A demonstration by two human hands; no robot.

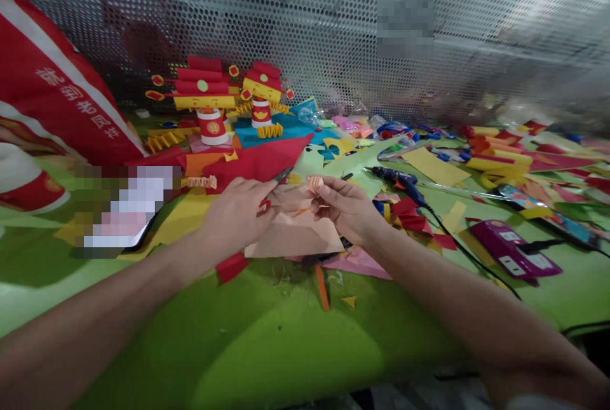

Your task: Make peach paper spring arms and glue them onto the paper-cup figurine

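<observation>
The right hand [350, 210] was narrowed to a pinch, thumb against fingers, holding a small, pleated strip of peach paper [314, 183] upright at its fingertips. The left hand [238, 210], to its left, was curled around a pair of red-handled scissors [265, 206]; part of the red handle showed at its fingers, and a dark blade stuck out just beyond them. Whether those fingers also gripped paper, I could not tell.

Below and between the two hands was a flat sheet of plain peach paper [295, 239]. A second pleated peach paper strip [203, 182] lay just left of the left hand, and farther left of it was a flat, lit phone [131, 213]. Beyond the left hand spread a large piece of red paper [257, 159], with two red-and-yellow paper figures on cup-shaped bodies [213, 126] standing farther back. A dark glue gun with a blue handle [395, 178] lay beyond the right hand, slightly to its right, and a purple plastic power socket [515, 250] sat well to that hand's right.
</observation>
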